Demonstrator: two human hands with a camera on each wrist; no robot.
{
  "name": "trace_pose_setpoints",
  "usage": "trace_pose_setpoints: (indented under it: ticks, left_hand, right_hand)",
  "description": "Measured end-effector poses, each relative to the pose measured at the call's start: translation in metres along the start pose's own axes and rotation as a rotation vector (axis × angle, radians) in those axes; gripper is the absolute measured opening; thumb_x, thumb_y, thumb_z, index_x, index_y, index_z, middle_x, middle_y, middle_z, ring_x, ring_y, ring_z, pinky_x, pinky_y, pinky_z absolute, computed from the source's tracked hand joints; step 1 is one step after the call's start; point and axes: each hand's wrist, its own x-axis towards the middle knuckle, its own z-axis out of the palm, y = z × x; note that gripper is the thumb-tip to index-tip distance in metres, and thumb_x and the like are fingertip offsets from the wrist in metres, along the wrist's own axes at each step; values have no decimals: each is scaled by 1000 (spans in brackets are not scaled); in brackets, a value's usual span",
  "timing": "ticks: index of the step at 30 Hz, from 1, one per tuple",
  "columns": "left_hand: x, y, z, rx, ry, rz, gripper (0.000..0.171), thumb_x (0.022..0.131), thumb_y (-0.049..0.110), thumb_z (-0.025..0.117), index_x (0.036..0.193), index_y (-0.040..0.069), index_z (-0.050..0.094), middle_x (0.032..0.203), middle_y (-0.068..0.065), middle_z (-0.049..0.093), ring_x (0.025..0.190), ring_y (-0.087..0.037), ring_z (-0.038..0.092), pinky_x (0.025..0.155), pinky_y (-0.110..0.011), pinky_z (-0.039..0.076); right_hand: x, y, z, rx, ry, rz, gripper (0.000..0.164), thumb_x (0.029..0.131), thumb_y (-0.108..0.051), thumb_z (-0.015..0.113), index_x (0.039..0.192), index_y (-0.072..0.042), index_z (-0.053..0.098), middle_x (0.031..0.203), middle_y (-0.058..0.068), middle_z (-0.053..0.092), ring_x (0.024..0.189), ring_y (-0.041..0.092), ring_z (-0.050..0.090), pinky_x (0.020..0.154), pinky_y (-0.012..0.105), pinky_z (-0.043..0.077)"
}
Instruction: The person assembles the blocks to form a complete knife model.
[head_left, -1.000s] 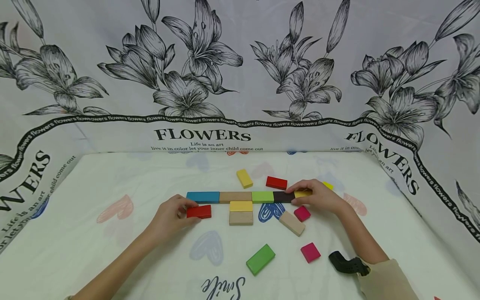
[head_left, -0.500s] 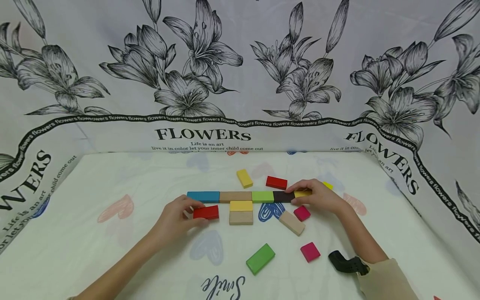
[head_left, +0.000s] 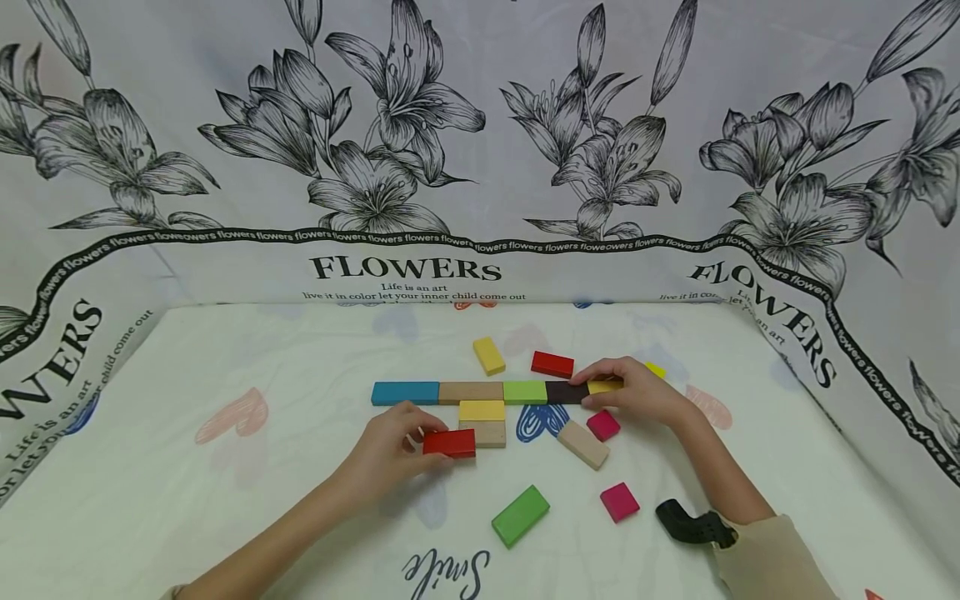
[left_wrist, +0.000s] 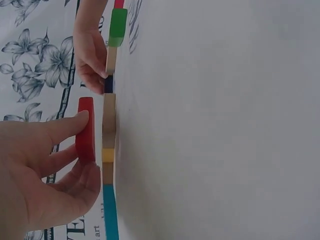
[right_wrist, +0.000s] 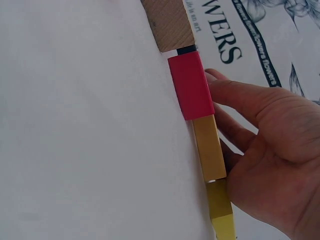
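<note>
My left hand [head_left: 393,446] pinches a red block [head_left: 450,443] between thumb and fingers, just in front of a yellow block [head_left: 482,411] and a tan block [head_left: 491,433]. In the left wrist view this red block [left_wrist: 86,130] is off the table. A row runs behind: blue block [head_left: 405,393], tan block [head_left: 471,392], lime green block [head_left: 524,392], black block [head_left: 564,392] and yellow block [head_left: 604,387]. My right hand [head_left: 637,392] holds the black block's right end between thumb and finger, partly covering the yellow one. The right wrist view hides its fingertips behind a pink-red block [right_wrist: 192,87].
Behind the row lie a yellow block [head_left: 489,357], a red block [head_left: 552,364] and a bright yellow block [head_left: 656,370]. In front are a tan block [head_left: 582,444], two pink-red blocks [head_left: 603,426] and a green block [head_left: 521,517]. A black strap [head_left: 693,525] sits by the right sleeve.
My left hand has carried the red block rightward and slightly nearer, from below the blue block to in front of the yellow and tan pair. The right hand has stayed in place.
</note>
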Motion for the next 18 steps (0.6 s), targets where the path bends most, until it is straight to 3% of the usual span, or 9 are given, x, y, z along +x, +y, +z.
trace_pose_setpoints:
  ticks: [9, 15, 18]
  left_hand:
    - [4, 6, 16, -2, -76, 19, 32, 84, 16, 91, 112, 8, 78, 97, 2, 62, 87, -14, 58, 71, -21, 54]
    - [5, 5, 22, 9, -72, 87, 33, 82, 14, 92, 109, 3, 77, 94, 1, 60, 77, -7, 55, 66, -20, 51]
    - [6, 4, 25, 13, -70, 80, 32, 81, 12, 93, 107, 3, 77, 92, 1, 59, 72, -6, 54, 63, -20, 50]
  right_hand:
    - [1, 2, -1, 12, -5, -5, 31, 96, -10, 77, 125, -3, 76, 129, 19, 69, 122, 34, 57, 99, 39, 51]
    - [0, 1, -2, 10, -5, -7, 30, 96, -11, 77, 125, -3, 76, 129, 19, 69, 122, 34, 57, 99, 37, 52]
    - [0, 0, -2, 4, -4, -7, 31, 96, -11, 77, 125, -3, 76, 129, 19, 69, 122, 34, 58, 98, 35, 53]
